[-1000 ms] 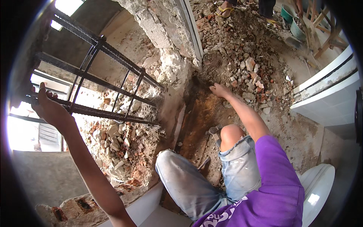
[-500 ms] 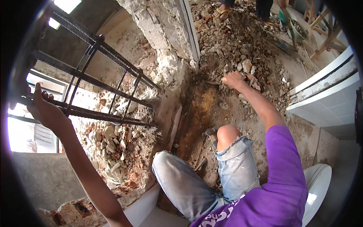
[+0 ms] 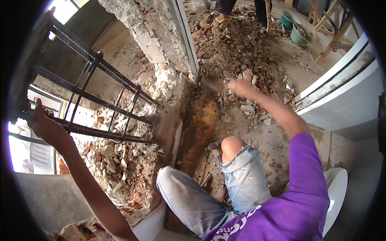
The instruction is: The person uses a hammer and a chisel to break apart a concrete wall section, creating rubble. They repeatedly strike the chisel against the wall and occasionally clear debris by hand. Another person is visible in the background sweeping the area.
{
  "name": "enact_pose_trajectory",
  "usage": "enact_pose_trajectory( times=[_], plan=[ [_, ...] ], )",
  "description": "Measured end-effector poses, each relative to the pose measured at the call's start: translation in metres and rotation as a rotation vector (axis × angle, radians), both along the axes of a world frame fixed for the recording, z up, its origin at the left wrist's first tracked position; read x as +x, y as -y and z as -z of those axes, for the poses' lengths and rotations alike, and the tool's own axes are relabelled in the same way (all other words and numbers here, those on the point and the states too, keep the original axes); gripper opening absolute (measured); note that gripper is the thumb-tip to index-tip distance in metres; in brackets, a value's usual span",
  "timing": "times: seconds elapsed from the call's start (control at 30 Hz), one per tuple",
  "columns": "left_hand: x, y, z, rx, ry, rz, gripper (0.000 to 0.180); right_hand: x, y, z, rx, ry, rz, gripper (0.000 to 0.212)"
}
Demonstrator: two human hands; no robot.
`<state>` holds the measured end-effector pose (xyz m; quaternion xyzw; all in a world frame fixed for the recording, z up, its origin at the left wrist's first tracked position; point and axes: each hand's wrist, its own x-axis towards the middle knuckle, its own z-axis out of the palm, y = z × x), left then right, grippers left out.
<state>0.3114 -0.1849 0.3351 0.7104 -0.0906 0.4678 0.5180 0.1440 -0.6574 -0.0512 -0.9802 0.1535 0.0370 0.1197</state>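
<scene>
My left hand [image 3: 46, 123] is raised at the far left, its fingers closed round the lower bar of a dark, slanting rebar cage [image 3: 97, 60]. The cage's lower end meets broken masonry beside a narrow dirt strip [image 3: 201, 126]. Over the rubble edge at upper centre, my right hand [image 3: 241, 86] is closed on a trowel-like tool [image 3: 215, 85]. Motion smears its blade, which points left, so its exact kind is unclear. By my knee lies a hammer [image 3: 213, 147], and a second dark-headed tool [image 3: 207, 179] rests between my legs.
Beyond my right hand spreads a rubble heap [image 3: 241, 48], where another person's sandalled foot [image 3: 222, 22] stands. Green buckets [image 3: 299, 37] and a wooden trestle [image 3: 335, 30] are farther right. A broken pillar [image 3: 152, 44] rises ahead. White tiled wall [image 3: 350, 100] borders the right.
The view has shifted a little to the right. My right hand has swept with the tool, which is now blurred. My left hand keeps its grip on the rebar cage.
</scene>
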Motion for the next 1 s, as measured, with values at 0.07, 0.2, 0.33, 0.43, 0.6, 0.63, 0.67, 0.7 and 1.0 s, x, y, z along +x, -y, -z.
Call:
enact_pose_trajectory(
  times=[0.07,0.2,0.33,0.43,0.6,0.63,0.67,0.7,1.0],
  plan=[
    [0.005,-0.005,0.003,0.006,0.001,0.028,0.024,-0.049,-0.041,0.034,-0.082,-0.135,-0.183,0.024],
    [0.017,-0.023,0.006,0.129,0.063,0.029,0.028,-0.128,-0.092,0.073,-0.070,-0.235,-0.260,0.041],
    [0.015,-0.029,0.001,0.087,0.014,0.064,0.027,-0.128,-0.055,0.121,-0.229,-0.234,-0.307,0.047],
    [0.017,-0.024,0.001,0.083,-0.003,0.072,0.028,-0.114,-0.029,0.129,-0.311,-0.111,-0.310,0.041],
    [0.012,-0.022,0.000,0.061,0.020,0.088,0.026,-0.095,0.010,0.099,-0.236,-0.176,-0.121,0.028],
    [0.004,-0.018,-0.001,0.047,0.004,0.070,0.026,-0.087,0.018,0.096,-0.275,-0.161,-0.153,0.031],
    [0.006,-0.022,0.000,0.058,0.000,0.085,0.026,-0.079,0.025,0.093,-0.315,-0.148,-0.184,0.036],
    [0.014,-0.028,0.001,0.069,0.001,0.104,0.027,-0.068,0.028,0.088,-0.343,-0.123,-0.201,0.034],
    [0.052,-0.042,0.009,0.136,0.106,0.053,0.028,0.023,0.038,-0.015,-0.249,-0.053,0.168,0.039]
  ],
)
